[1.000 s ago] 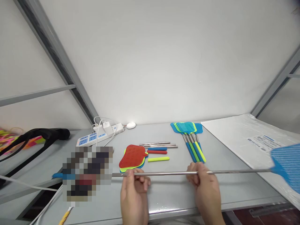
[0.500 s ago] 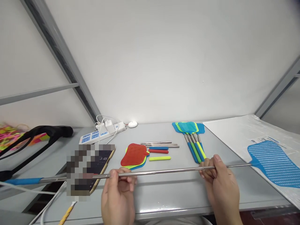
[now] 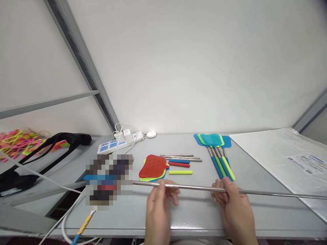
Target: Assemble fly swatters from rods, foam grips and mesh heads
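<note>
My left hand [image 3: 158,207] pinches the thin metal rod of a fly swatter [image 3: 194,187] between thumb and fingers. Further right, my right hand [image 3: 235,204] grips the same rod. The swatter lies nearly level across the view above the table's front. Its blue handle end is at the left, partly behind a pixelated patch; its head is outside the right edge. Beyond my hands lie stacked swatter heads, red on top [image 3: 153,166], loose metal rods [image 3: 178,156], a blue sleeve [image 3: 179,161], a red sleeve [image 3: 180,165] and a yellow-green sleeve [image 3: 181,172].
Several assembled fly swatters [image 3: 219,161] lie behind my right hand. A white plastic package [image 3: 278,149] covers the table's right. A power strip [image 3: 112,146] with chargers and cables stands back left. At far left are a black strap-like object [image 3: 66,137] and colourful tangled pieces [image 3: 22,141].
The swatter has extended or shifted right, taking its blue head out of view. My left hand has moved right, closer to my right hand. The camera view has turned slightly left.
</note>
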The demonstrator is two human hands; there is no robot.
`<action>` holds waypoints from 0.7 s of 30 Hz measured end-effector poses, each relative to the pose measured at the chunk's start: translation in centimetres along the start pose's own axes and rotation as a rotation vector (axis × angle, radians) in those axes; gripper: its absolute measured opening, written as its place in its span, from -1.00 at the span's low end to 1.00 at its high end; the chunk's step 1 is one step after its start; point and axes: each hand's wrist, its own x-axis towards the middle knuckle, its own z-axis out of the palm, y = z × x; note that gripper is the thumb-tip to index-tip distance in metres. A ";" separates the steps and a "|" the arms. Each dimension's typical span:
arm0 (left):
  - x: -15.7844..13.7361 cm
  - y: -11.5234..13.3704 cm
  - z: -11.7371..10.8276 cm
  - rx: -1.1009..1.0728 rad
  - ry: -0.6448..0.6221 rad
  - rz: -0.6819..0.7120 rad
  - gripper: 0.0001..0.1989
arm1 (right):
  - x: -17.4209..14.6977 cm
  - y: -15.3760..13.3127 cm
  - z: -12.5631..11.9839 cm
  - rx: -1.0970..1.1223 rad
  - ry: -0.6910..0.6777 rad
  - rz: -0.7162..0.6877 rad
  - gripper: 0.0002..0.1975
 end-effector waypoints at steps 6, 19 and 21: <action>2.2 2.5 -3.2 -0.082 0.223 0.211 -0.73 | 1.7 -2.7 -1.6 -0.017 0.125 0.005 -0.48; 2.2 3.8 -4.1 -0.296 0.179 0.081 -0.59 | 2.7 -4.3 -3.2 0.158 0.278 -0.095 -0.51; 2.1 3.7 -3.7 -0.318 0.220 0.098 -0.59 | 2.5 -4.2 -2.9 0.195 0.279 -0.072 -0.51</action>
